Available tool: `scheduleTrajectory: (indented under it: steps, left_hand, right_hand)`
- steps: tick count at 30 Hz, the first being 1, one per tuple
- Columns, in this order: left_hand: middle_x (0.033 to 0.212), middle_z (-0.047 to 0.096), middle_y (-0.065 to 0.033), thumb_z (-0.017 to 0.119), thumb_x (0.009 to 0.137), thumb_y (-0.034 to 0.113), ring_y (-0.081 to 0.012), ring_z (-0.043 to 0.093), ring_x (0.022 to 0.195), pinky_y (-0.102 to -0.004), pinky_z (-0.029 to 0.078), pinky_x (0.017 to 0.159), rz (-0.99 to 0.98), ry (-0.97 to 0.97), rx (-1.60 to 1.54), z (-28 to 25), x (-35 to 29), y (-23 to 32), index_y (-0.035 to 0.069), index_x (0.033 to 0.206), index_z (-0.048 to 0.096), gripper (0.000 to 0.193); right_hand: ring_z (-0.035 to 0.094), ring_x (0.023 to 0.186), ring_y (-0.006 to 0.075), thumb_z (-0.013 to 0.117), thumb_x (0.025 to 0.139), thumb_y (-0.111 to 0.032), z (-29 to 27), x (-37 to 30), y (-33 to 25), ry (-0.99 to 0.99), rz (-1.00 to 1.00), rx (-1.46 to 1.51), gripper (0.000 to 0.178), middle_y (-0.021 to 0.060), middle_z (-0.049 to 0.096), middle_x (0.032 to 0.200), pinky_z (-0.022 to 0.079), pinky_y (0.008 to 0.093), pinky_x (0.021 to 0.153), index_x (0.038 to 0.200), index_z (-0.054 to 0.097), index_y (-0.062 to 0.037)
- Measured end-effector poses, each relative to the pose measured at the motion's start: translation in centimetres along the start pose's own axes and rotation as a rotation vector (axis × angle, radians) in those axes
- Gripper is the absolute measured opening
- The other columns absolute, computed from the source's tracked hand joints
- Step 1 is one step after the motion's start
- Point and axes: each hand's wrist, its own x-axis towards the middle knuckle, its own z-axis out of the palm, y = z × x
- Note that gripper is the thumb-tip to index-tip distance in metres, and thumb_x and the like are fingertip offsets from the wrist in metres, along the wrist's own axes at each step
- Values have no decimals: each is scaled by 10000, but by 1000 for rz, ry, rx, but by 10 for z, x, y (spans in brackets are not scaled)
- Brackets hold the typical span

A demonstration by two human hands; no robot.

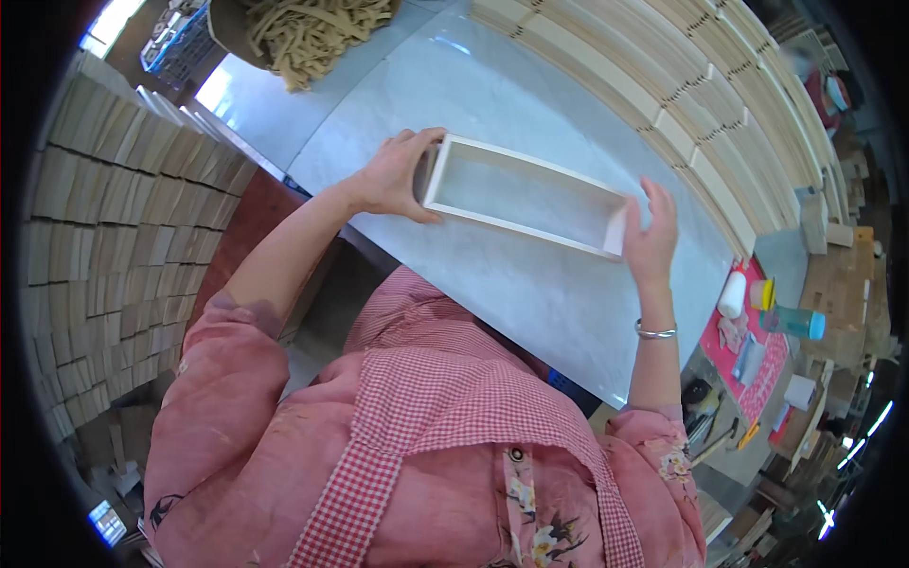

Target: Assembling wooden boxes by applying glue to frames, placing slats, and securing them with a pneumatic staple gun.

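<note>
A shallow, open rectangular wooden frame (530,230) in pale wood lies at a slant over the grey-white tabletop (492,284); the table's surface shows through its middle. My left hand (402,175) spans the short left end, fingers at the far corner and thumb at the near one. At the opposite end, my right hand (653,237) is beside the short end board, its thumb side close against it and its fingers stretched upward and apart. Whether the right palm presses on the board cannot be made out.
Rows of stacked pale wooden strips (653,76) line the table's far right side. Tall stacks of wood pieces (123,208) rise at left. A container of tan strips (308,33) stands far left. A teal-lidded bottle (795,322) and a white bottle (732,294) are at right.
</note>
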Motion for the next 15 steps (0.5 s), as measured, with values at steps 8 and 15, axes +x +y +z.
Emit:
scheduleTrajectory:
  steps: [8, 15]
  left_hand:
    - [1484, 486, -141, 846, 681, 532, -341, 433, 1362, -515, 286, 1174, 311, 63, 593, -6, -21, -14, 71, 1469, 414, 1011]
    - [1212, 619, -123, 773, 868, 362, -256, 584, 1125, -418, 466, 1028, -125, 139, -121, 5, -56, 18, 39, 1264, 597, 541]
  right_hand:
    - [535, 1268, 297, 617, 958, -234, 22, 3, -30, 54, -67, -165, 433, 124, 608, 1333, 346, 451, 1134, 1331, 583, -15]
    - [544, 1249, 291, 612, 958, -222, 27, 7, -29, 86, -63, -217, 440, 120, 605, 1330, 344, 450, 1140, 1343, 574, -14]
